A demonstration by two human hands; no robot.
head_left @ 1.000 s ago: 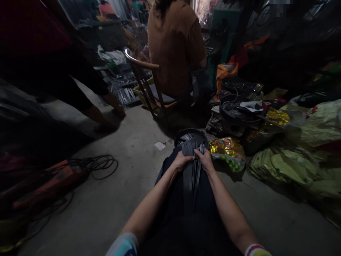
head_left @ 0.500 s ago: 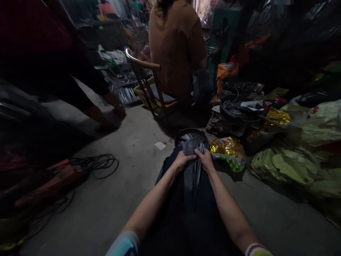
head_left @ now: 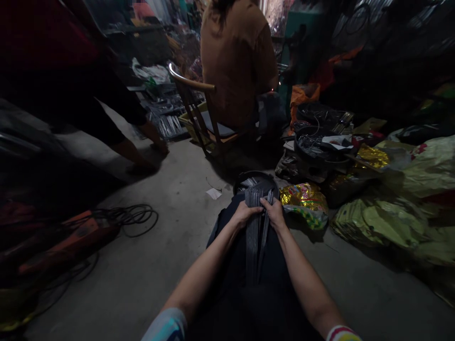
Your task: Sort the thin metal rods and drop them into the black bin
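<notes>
A bundle of thin metal rods lies lengthwise over my lap, its upper ends fanned near a dark round basin. My left hand is closed around the larger, left part of the bundle, thumb across its front. On the other side my right hand grips a smaller group of the rods, and a narrow gap separates the two groups. Toward the lower ends the groups come together. More rods show inside the basin, beyond my knees.
Ahead, a person sits on a wooden chair; another person stands at left. Gold packaging lies right of the basin, with pale sacks farther right. Black cables coil on the floor beside an orange-red object.
The gap between the two groups of rods has widened, with fewer rods between my hands. A small spark now shows by the seated person's arm.
</notes>
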